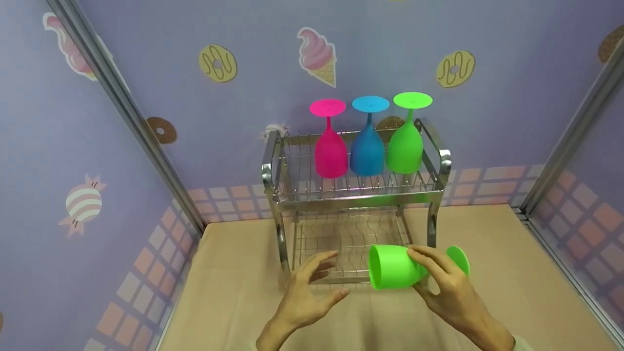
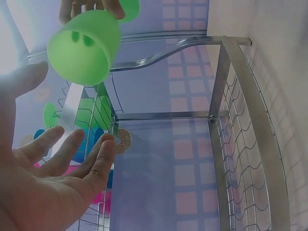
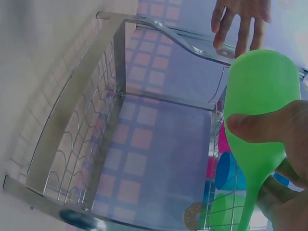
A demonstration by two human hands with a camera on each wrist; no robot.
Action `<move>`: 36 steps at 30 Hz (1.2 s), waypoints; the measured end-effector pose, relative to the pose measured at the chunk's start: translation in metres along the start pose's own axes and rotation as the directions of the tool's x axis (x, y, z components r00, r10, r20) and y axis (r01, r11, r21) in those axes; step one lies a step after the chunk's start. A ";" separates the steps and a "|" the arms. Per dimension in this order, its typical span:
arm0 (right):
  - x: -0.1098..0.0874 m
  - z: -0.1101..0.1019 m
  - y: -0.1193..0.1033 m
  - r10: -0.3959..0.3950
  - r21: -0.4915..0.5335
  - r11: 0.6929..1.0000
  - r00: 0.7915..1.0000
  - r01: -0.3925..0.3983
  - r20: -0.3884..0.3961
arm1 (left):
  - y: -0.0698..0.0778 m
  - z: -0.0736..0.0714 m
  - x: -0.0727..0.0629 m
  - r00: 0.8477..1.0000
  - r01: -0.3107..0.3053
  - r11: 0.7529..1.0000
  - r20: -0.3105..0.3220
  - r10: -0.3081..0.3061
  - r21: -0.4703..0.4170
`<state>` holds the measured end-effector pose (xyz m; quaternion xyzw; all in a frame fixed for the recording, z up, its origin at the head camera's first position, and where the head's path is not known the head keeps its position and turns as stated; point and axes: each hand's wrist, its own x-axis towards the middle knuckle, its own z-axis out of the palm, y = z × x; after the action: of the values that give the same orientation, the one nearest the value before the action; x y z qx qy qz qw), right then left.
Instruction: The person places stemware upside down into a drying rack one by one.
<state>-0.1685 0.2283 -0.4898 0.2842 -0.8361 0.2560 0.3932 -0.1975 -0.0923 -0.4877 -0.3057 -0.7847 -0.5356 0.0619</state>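
A green plastic goblet (image 1: pixel 396 267) lies sideways in my right hand (image 1: pixel 451 287), its mouth toward the left and its foot to the right. In the right wrist view the thumb and fingers of that hand grip the goblet (image 3: pixel 262 91) around bowl and stem. Left of the goblet's mouth my left hand (image 1: pixel 304 295) is held with fingers spread and nothing in it. The left wrist view shows a gap between this hand (image 2: pixel 62 178) and the goblet (image 2: pixel 84 50). Upside down on the rack's top tier stand a pink goblet (image 1: pixel 331 153), a blue goblet (image 1: pixel 368 151) and another green goblet (image 1: pixel 405 148).
A two-tier metal dish rack (image 1: pixel 360 201) stands behind my hands against the patterned back wall (image 1: pixel 263 92). Its lower tier (image 1: pixel 341 239) is a wire shelf. A beige cloth (image 1: pixel 234 292) covers the table. Side walls with metal posts (image 1: pixel 131 117) enclose the space.
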 end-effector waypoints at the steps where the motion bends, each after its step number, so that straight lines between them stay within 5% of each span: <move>1: 0.001 0.002 -0.001 -0.010 -0.005 1.000 1.000 0.010 0.003 | 0.000 0.001 0.001 1.000 -0.004 1.000 0.002 0.004 0.002; 9: 0.007 0.015 -0.009 -0.074 0.016 0.997 0.997 0.074 0.002 | 0.004 0.010 0.007 0.998 -0.001 1.000 0.056 0.000 0.007; 25: 0.006 0.022 -0.017 -0.077 0.052 0.996 0.997 0.077 0.004 | 0.006 0.018 0.011 0.994 -0.060 0.997 0.089 0.064 -0.053; 36: 0.006 0.026 -0.025 -0.097 0.039 0.995 0.995 0.096 0.008 | 0.001 0.022 0.012 0.998 -0.052 0.985 0.014 0.055 -0.163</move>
<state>-0.1686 0.1919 -0.4946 0.3330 -0.8183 0.2513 0.3954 -0.2015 -0.0681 -0.4909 -0.3356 -0.7305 -0.5931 0.0442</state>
